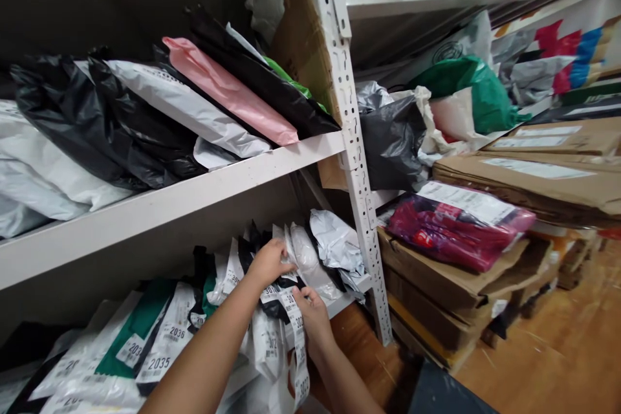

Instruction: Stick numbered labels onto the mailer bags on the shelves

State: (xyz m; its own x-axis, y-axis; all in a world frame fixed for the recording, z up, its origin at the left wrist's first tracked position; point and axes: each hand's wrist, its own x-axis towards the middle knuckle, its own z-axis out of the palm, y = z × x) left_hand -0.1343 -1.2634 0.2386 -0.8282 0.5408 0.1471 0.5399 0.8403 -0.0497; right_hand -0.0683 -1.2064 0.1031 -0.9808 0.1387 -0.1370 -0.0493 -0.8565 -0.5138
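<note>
Left hand [268,263] gripping upright parcels [301,259] on lower shelf [349,297], right hand [313,314] just below, pinching label strip [297,330]

Glossy plastic mailer bags [310,259] with paper labels [295,317], matt white metal shelf [204,191], brown cardboard boxes [543,178].

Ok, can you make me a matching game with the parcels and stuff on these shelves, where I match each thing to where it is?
Things:
1. pink mailer bag
2. green plastic bag
3. magenta parcel
4. parcel labelled 2035

Places:
A. on top of the stack of cardboard boxes, right of the shelf post
B. bottom shelf, left of the person's hands
C. leaning on the left middle shelf, between black and white bags
D. behind the flat brown boxes, at the right

Pairs: 1-C, 2-D, 3-A, 4-B
</note>
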